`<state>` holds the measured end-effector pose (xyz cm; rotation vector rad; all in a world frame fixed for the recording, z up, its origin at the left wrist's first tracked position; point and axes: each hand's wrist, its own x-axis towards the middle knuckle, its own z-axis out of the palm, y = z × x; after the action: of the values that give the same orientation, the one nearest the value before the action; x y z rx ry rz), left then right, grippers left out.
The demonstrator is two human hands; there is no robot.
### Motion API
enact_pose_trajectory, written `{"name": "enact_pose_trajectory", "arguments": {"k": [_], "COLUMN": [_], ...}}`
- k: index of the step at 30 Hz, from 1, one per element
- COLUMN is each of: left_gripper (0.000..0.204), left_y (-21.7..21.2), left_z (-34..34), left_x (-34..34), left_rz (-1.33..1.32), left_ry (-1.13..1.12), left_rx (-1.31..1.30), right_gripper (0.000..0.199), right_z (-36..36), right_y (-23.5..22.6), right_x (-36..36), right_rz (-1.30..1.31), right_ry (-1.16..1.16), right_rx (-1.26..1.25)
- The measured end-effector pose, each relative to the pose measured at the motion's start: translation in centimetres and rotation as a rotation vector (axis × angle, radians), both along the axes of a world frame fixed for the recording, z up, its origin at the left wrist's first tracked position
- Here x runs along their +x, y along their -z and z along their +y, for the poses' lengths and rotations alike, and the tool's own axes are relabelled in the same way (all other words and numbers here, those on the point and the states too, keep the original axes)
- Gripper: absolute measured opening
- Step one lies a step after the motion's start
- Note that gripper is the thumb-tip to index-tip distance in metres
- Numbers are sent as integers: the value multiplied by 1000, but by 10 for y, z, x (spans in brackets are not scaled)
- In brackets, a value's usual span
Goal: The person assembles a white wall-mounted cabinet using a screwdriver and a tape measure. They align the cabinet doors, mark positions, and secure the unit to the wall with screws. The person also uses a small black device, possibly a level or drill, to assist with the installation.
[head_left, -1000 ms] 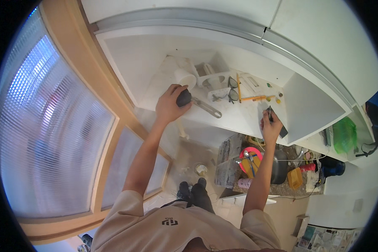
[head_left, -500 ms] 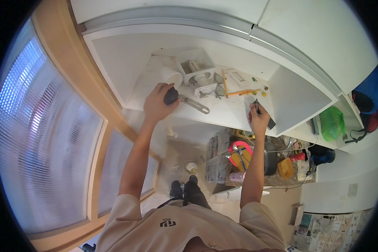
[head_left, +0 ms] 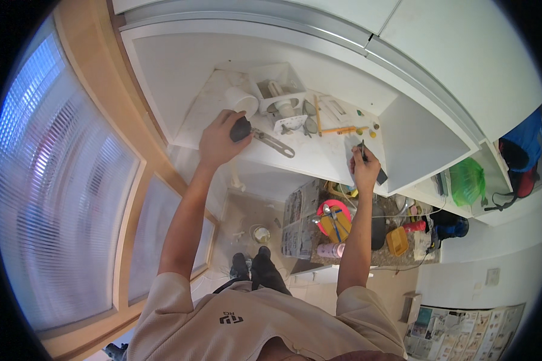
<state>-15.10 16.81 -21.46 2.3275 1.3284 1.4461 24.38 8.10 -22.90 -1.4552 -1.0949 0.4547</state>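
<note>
My left hand (head_left: pixel 218 143) is closed around a rounded black object (head_left: pixel 241 129) at the front left of the white cupboard shelf (head_left: pixel 319 157). A flat grey slotted strip (head_left: pixel 276 144) lies just right of it; whether the two are joined I cannot tell. My right hand (head_left: pixel 365 170) pinches a thin dark tool (head_left: pixel 362 149) by the shelf's front right, its tip pointing up and away. The tool's kind is unclear; a dark piece (head_left: pixel 382 176) shows beyond the fingers. Behind my left hand a white cup (head_left: pixel 242 101) lies tipped on its side.
A white basket (head_left: pixel 292 90) with white items stands at the back, grey-lensed glasses (head_left: pixel 309 117) beside it. Orange pencil-like sticks (head_left: pixel 342 130) lie to the right. Below, a cluttered counter holds a pink plate (head_left: pixel 324 225) with cutlery and a yellow tray (head_left: pixel 397 241).
The whole view has shifted slightly, moving the scene a little left and up. Both hands keep their holds, in nearly the same places over the shelf.
</note>
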Motion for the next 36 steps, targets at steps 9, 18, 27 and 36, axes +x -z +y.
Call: {"name": "enact_pose_trajectory", "arguments": {"k": [9, 18, 27, 36], "left_gripper": [51, 52, 51, 54], "left_y": [1, 4, 3, 3], "left_z": [0, 2, 1, 0], "left_x": [-1, -2, -2, -3], "left_rz": [17, 35, 26, 15], "left_ry": [-17, -29, -22, -27], "left_rx": [-19, -11, -38, -32], "right_gripper": [24, 22, 26, 22], "right_z": [1, 1, 1, 1], "right_y": [0, 1, -1, 4], "right_x": [1, 2, 1, 4], "right_rz": [36, 41, 36, 27], "right_ry": [8, 4, 5, 7], "right_rx": [-16, -13, -6, -8]}}
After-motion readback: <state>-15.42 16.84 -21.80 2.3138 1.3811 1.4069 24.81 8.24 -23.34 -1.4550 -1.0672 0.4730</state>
